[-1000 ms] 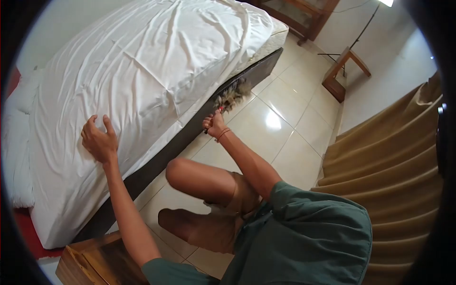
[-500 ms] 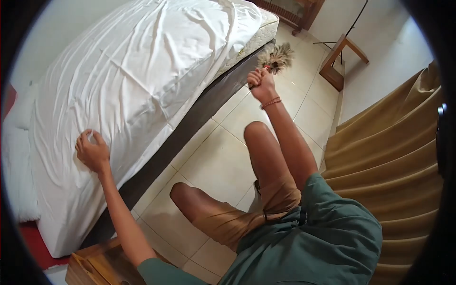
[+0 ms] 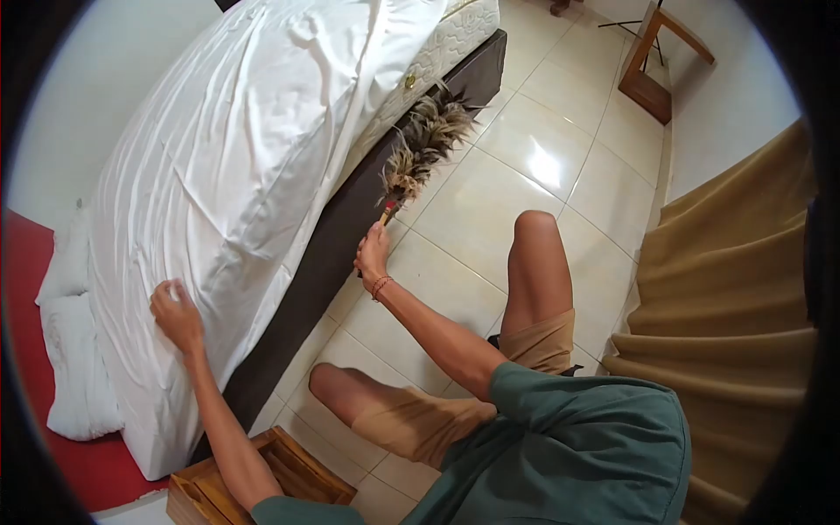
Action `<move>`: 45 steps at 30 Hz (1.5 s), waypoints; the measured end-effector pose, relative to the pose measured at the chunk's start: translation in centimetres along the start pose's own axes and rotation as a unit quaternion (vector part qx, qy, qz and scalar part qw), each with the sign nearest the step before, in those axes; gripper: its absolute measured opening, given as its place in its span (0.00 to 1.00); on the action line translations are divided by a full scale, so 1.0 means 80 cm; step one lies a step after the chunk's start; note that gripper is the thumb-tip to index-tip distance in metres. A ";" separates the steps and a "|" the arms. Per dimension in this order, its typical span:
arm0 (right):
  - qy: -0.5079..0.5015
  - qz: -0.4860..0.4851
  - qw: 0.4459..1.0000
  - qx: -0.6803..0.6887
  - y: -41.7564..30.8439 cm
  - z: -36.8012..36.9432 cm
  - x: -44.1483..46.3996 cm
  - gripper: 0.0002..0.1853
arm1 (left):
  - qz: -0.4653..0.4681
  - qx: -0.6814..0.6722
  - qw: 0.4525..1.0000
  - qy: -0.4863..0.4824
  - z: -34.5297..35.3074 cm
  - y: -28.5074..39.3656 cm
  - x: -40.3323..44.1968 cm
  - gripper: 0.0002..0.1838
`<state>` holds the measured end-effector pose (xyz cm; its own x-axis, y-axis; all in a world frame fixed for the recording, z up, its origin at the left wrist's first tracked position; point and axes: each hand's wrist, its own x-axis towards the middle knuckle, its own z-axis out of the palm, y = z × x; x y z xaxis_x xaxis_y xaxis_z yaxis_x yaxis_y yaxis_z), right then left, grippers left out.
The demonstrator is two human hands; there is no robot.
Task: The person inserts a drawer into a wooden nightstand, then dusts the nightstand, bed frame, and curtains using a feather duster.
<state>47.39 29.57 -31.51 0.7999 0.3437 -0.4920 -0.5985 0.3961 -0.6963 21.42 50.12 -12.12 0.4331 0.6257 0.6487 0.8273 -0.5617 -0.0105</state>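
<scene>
My right hand (image 3: 373, 253) is wrapped round the handle of a feather duster (image 3: 424, 144). The duster's brown and grey feathers lie along the dark side of the bed base (image 3: 350, 210), just below the mattress edge (image 3: 455, 44). On the left, my left hand (image 3: 179, 317) rests over the white sheet (image 3: 219, 201) with its fingers loosely bent and apart. Nothing shows in that hand. Loose folds of the sheet cover most of the mattress and hang over its side.
White pillows (image 3: 80, 372) lie by the red headboard (image 3: 44, 472). A wooden nightstand (image 3: 197, 499) stands close below my left arm. Tiled floor (image 3: 455, 254) runs along the bed. A brown curtain (image 3: 717, 289) hangs at right, and a wooden frame (image 3: 647, 98) leans on the far wall.
My right hand has swung left and nearer to me, bringing the feather duster against the bed base. The duster's feathers now show at full length. My left hand stays over the sheet.
</scene>
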 end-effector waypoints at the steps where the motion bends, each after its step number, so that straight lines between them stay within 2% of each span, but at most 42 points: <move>1: 0.007 -0.046 0.998 -0.039 0.007 0.000 0.021 0.20 | 0.096 -0.035 0.994 0.023 0.009 0.026 0.006 0.18; 2: 0.017 -0.092 0.992 -0.079 0.019 -0.004 0.036 0.21 | 0.126 -0.075 0.989 -0.027 0.009 0.070 0.014 0.22; 4: 0.046 -0.161 0.973 -0.160 0.045 -0.010 0.067 0.23 | 0.179 -0.070 0.980 -0.048 0.028 0.154 0.034 0.32; 7: 0.069 0.077 0.992 -0.070 0.044 -0.022 0.084 0.24 | 0.211 -0.085 0.972 -0.059 0.056 0.240 0.077 0.35; 8: 0.052 0.218 0.974 0.031 0.042 -0.033 0.102 0.26 | 0.228 -0.083 0.968 -0.057 0.064 0.261 0.088 0.36; 11: 0.070 0.075 0.992 -0.072 0.021 -0.030 0.111 0.28 | 0.261 -0.099 0.959 -0.043 0.078 0.307 0.105 0.37; 13: 0.074 -0.142 0.980 -0.117 0.068 -0.022 0.166 0.27 | 0.266 -0.091 0.959 -0.032 0.083 0.321 0.105 0.37; 15: 0.083 -0.154 0.978 -0.109 0.073 -0.012 0.212 0.24 | 0.259 -0.091 0.961 -0.036 0.084 0.320 0.101 0.36; 16: 0.084 -0.045 0.995 -0.028 0.045 -0.006 0.216 0.25 | 0.256 -0.090 0.962 -0.037 0.082 0.322 0.100 0.36; 18: 0.074 0.166 0.974 0.132 -0.052 0.013 0.210 0.26 | 0.253 -0.092 0.963 -0.033 0.079 0.324 0.106 0.36; 21: 0.044 0.017 0.998 0.036 -0.107 0.020 0.224 0.28 | 0.249 -0.100 0.963 -0.034 0.080 0.326 0.107 0.36; 24: 0.010 0.083 0.993 0.088 -0.103 0.010 0.271 0.34 | 0.241 -0.099 0.965 -0.041 0.076 0.326 0.102 0.36; 27: -0.025 0.208 0.942 0.260 -0.084 -0.020 0.346 0.34 | 0.235 -0.098 0.966 -0.040 0.076 0.326 0.106 0.37; 28: 0.002 0.128 0.976 0.175 -0.097 -0.013 0.324 0.34 | 0.232 -0.101 0.966 -0.041 0.077 0.325 0.105 0.37; 31: 0.026 0.045 0.998 0.028 -0.106 -0.010 0.305 0.32 | 0.224 -0.102 0.968 -0.041 0.077 0.326 0.105 0.38; 34: 0.016 0.220 0.955 0.200 -0.115 -0.029 0.350 0.31 | 0.227 -0.096 0.968 -0.048 0.075 0.326 0.106 0.37; 37: 0.066 0.061 0.995 0.039 -0.148 -0.025 0.346 0.31 | 0.227 -0.095 0.968 -0.049 0.076 0.329 0.108 0.37; 38: 0.043 -0.026 0.999 0.011 -0.149 -0.022 0.352 0.31 | 0.228 -0.091 0.968 -0.051 0.076 0.328 0.108 0.37; 40: -0.023 0.085 0.986 0.140 -0.155 -0.030 0.380 0.31 | 0.223 -0.088 0.969 -0.054 0.076 0.328 0.108 0.37; 42: -0.056 0.216 0.935 0.277 -0.170 -0.044 0.425 0.31 | 0.221 -0.087 0.970 -0.057 0.078 0.331 0.107 0.37; 45: 0.015 0.046 0.995 0.091 -0.200 -0.024 0.399 0.32 | 0.222 -0.087 0.970 -0.054 0.080 0.331 0.107 0.37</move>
<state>82.61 32.57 -37.06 0.7407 0.3614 -0.5663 -0.6651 0.5133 -0.5423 49.35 44.08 -11.69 0.7758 0.3489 0.5256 0.4817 -0.8657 -0.1363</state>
